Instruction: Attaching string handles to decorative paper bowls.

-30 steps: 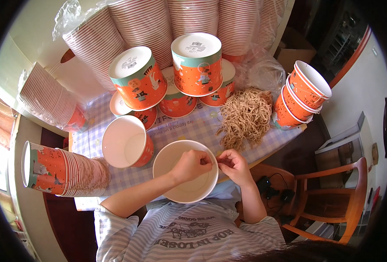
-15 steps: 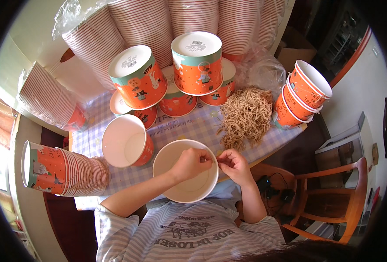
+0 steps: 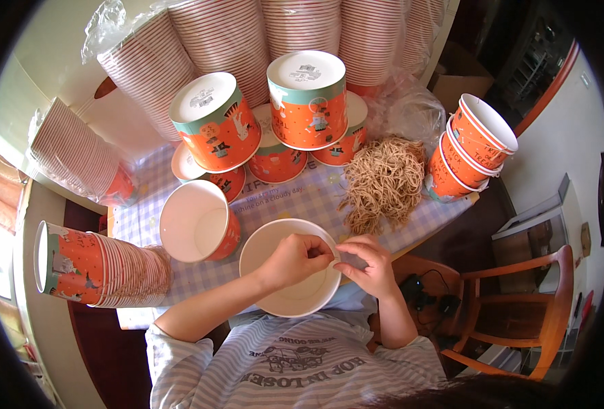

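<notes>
A white-lined paper bucket (image 3: pixel 305 296) stands open end up at the table's near edge, against my shirt. My left hand (image 3: pixel 295 262) reaches across its mouth, fingers pinched together at the right-hand rim. From the outer side of that rim, my right hand (image 3: pixel 368 264) brings thumb and forefinger together close to the left fingertips. Whatever the two pinches hold is too small to make out. Left of this bucket, a second orange paper bucket (image 3: pixel 232 235) leans with its mouth toward me. A heap of tan cords (image 3: pixel 387 180) lies beyond my right hand.
Several upside-down orange buckets (image 3: pixel 308 102) are piled at mid-table. Tall plastic-wrapped bucket stacks (image 3: pixel 220 54) line the back. A nested stack with cords (image 3: pixel 104 266) lies at left; another nested stack (image 3: pixel 469 153) sits at the right corner. A wooden chair (image 3: pixel 554 307) stands at right.
My right hand has shifted slightly left and its fingers have closed in toward the left fingertips at the rim. The buckets stay where they were.
</notes>
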Available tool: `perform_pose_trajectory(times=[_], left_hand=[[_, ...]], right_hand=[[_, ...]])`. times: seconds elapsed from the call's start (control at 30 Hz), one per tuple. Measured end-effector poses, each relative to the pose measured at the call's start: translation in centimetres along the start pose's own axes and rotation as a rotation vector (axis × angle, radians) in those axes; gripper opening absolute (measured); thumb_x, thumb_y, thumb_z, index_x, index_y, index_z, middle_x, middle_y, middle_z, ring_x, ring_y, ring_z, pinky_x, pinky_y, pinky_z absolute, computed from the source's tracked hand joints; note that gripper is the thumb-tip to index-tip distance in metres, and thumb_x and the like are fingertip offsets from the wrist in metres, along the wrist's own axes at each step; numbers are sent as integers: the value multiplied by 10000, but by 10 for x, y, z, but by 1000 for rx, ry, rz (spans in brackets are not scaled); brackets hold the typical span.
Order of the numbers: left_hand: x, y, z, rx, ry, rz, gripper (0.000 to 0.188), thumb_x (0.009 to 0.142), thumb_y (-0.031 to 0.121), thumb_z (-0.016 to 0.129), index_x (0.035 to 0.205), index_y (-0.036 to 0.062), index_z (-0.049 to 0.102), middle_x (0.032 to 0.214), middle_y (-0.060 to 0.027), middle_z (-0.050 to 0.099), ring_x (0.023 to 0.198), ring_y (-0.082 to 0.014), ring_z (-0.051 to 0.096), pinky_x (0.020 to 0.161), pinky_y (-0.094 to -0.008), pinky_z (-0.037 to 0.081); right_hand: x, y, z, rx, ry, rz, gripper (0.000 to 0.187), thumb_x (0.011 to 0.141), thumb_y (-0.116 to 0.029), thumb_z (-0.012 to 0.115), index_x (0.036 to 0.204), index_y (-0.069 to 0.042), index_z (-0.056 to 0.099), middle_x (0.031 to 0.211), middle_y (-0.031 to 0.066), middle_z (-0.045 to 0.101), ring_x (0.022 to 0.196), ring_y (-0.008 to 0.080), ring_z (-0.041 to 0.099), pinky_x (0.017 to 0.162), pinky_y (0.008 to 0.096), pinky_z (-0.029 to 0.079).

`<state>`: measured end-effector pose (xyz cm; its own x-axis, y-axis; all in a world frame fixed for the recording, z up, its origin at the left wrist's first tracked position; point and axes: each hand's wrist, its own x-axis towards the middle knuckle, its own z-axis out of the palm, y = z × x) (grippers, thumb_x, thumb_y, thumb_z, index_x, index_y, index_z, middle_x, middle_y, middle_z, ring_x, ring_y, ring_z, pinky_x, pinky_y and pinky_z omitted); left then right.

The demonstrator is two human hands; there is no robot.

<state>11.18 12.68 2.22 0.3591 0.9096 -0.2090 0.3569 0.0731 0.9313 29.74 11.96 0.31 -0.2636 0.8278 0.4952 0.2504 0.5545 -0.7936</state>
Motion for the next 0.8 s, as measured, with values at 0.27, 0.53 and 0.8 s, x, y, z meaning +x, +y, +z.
perform_pose_trajectory(times=[0.27,0.53,0.8], left_hand=[[-6,8,1,-107,-62,-17,118,801,95,607,837,-16,628,727,1,602,671,-33,524,599,-194,442],[-12,18,10,207,169,317,101,742,68,649,820,6,631,725,-65,614,642,-119,602,569,-250,490],[-12,13,11,505,252,571,124,672,51,661,790,32,628,712,-77,593,608,-207,606,551,-302,494]], right_hand=[[-5,9,4,-48,14,-84,204,646,-60,726,827,-60,632,752,33,604,738,201,555,642,308,429],[-2,-4,7,-164,70,-61,81,726,-88,654,755,-58,585,718,44,568,690,231,523,665,330,380],[-6,1,7,-76,31,39,81,740,-97,646,774,-44,594,739,62,563,704,251,518,671,336,385]])
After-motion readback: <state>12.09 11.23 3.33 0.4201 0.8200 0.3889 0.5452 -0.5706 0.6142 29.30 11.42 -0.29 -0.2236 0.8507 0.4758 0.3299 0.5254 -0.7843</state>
